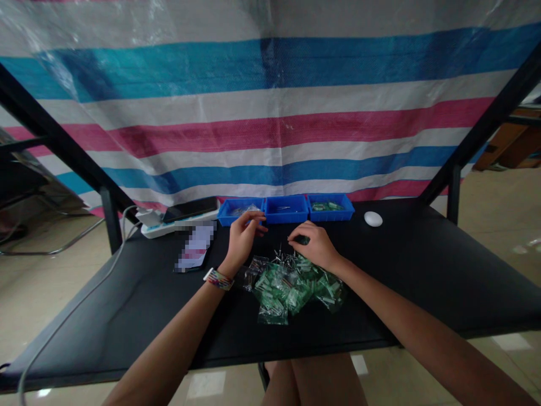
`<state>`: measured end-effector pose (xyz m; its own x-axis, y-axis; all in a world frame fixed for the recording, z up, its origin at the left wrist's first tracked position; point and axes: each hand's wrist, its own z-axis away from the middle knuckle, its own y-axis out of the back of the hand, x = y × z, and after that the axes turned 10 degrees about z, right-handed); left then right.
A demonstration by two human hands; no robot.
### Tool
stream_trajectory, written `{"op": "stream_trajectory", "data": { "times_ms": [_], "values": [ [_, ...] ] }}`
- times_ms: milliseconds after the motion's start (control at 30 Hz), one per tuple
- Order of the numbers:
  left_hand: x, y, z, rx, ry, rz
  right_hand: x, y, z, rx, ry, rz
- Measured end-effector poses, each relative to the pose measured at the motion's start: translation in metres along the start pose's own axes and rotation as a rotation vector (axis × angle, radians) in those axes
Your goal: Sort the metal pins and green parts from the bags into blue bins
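Observation:
My left hand (pixel 244 237) is beside the front of the left blue bin (pixel 224 217), its fingers loosely bent and apart, with nothing visible in them. Over the back of a heap of small green plastic packets (pixel 291 287) is my right hand (pixel 316 245). Its thumb and forefinger are pinched together at the tips; whatever lies between them is too small to make out. Loose thin metal pins (pixel 285 258) lie at the heap's back edge, between the two hands. Several clear packets (pixel 249 276) are at the heap's left, near my left wrist.
The middle blue bin (pixel 287 217) holds a few thin metal pieces, and the right blue bin (pixel 330 214) holds green packets. A white rounded object (pixel 373 219) sits right of them. Leftward lie a phone (pixel 196 248), a power strip (pixel 181 224) and a cable (pixel 84 296).

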<state>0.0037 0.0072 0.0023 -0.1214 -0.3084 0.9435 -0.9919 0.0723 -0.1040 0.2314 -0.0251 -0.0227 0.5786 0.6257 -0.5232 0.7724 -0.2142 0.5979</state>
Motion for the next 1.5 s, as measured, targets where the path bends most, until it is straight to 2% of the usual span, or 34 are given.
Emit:
{"op": "stream_trajectory", "data": {
  "times_ms": [133,233,333,500,733,933,1267,1500],
  "values": [
    [0.002,-0.009,0.01,-0.183,0.007,-0.081,-0.001,0.001,-0.004,0.052,-0.215,-0.292],
    [0.002,-0.013,0.016,-0.334,0.017,-0.179,-0.001,0.002,-0.007,0.042,-0.364,-0.535],
    [0.002,-0.015,0.018,-0.409,0.007,-0.245,-0.005,0.004,-0.009,0.054,-0.486,-0.695],
    [0.004,-0.017,0.018,-0.414,0.067,-0.175,-0.012,0.005,-0.01,0.074,-0.555,-0.773],
    [0.006,-0.018,0.017,-0.384,0.134,-0.032,-0.012,0.006,-0.01,0.093,-0.531,-0.678],
    [0.007,-0.019,0.018,-0.29,0.059,-0.038,-0.012,0.01,-0.01,0.041,-0.519,-0.679],
    [0.001,-0.019,0.018,-0.278,0.046,0.007,-0.016,0.014,-0.01,-0.065,-0.513,-0.609],
    [0.006,-0.017,0.016,-0.29,0.085,-0.014,-0.016,0.013,-0.008,-0.033,-0.473,-0.592]
  ]
}}
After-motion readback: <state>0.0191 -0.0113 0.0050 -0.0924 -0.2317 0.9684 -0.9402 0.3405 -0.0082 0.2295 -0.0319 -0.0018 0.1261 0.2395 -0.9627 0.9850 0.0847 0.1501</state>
